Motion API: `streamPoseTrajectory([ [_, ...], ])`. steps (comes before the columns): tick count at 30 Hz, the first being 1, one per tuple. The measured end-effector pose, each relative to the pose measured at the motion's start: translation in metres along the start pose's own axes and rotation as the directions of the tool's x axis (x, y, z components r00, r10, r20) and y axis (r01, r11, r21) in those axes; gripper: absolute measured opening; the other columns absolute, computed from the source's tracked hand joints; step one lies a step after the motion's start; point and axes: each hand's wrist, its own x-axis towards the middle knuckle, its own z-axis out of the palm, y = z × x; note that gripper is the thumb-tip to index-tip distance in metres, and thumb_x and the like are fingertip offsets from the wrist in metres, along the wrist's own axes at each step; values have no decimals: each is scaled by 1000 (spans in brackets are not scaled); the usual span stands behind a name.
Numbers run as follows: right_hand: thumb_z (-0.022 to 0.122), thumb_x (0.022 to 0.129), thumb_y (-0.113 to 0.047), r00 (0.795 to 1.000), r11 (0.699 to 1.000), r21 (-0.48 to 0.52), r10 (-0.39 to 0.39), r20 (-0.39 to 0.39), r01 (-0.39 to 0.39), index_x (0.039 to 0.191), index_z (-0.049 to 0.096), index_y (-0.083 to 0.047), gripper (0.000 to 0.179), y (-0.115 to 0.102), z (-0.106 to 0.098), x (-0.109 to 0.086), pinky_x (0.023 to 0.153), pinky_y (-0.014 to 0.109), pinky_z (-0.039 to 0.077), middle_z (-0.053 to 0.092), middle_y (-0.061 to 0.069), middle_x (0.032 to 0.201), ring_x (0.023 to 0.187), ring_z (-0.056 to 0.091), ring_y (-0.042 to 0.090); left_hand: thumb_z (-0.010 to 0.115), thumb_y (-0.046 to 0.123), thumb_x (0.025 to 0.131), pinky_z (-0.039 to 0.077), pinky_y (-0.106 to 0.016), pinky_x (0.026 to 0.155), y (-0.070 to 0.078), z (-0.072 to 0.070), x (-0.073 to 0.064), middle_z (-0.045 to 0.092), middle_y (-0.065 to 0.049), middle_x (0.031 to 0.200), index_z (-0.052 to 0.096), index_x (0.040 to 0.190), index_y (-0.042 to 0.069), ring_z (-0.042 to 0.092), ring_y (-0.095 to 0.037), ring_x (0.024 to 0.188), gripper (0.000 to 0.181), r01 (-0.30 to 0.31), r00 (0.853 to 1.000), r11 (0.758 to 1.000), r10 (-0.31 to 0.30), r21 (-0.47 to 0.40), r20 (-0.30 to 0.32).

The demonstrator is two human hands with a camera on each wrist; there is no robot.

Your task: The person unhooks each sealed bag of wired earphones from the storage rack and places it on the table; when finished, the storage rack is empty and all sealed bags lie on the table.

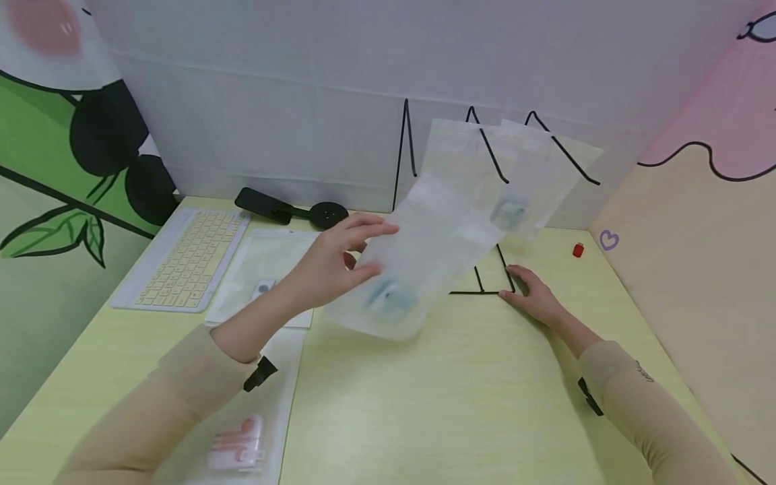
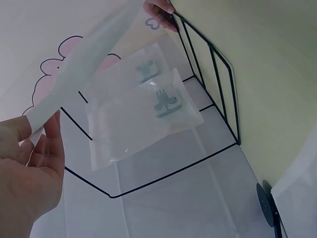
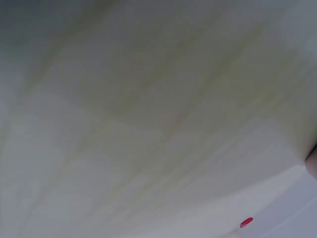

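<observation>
My left hand point(image 1: 333, 263) pinches a frosted plastic bag point(image 1: 418, 249) by its edge; a blurry blue item shows inside the bag's lower part. In the left wrist view, the bag point(image 2: 84, 64) extends up from the thumb and fingers of the left hand point(image 2: 34, 168). A black wire rack point(image 1: 405, 148) stands at the back with angled prongs. Two similar frosted bags hang on it, one bag point(image 2: 143, 119) in front of the other, each with a blue item inside. My right hand point(image 1: 536, 296) grips the front right corner of the rack's base.
On the left lie a white keyboard point(image 1: 188, 259), a flat frosted bag point(image 1: 273, 259) and a white sheet bearing a pink-and-white item point(image 1: 239, 444). A black stand-like object point(image 1: 291, 207) lies by the back wall. A small red object point(image 1: 578, 250) sits at the right.
</observation>
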Motion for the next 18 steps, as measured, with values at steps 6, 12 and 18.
streamPoseTrajectory([
  [6,63,89,-41,1000,1000,-7,11,-3,-11,147,31,-8,73,0,1,-1,112,57,15,19,18,155,142,13,40,75,6,79,53,-25,60,-14,-11,-17,50,-1,131,57,131,15,58,-14,78,56,98,995,995,-97,-26,36],
  [12,63,90,-39,1000,1000,-19,1,1,-1,147,29,-7,73,-2,0,-2,112,57,14,19,20,154,141,14,41,76,6,78,54,-24,68,-27,-21,-34,46,-1,134,54,134,16,62,-19,82,60,267,963,959,-264,-98,45],
  [18,63,90,-38,1000,1000,-24,-9,5,9,147,29,-6,74,-2,-1,-2,111,58,15,19,21,154,141,15,42,78,7,76,54,-22,73,-32,-22,-56,46,-2,136,53,135,18,62,-25,90,65,390,921,913,-389,-119,34],
])
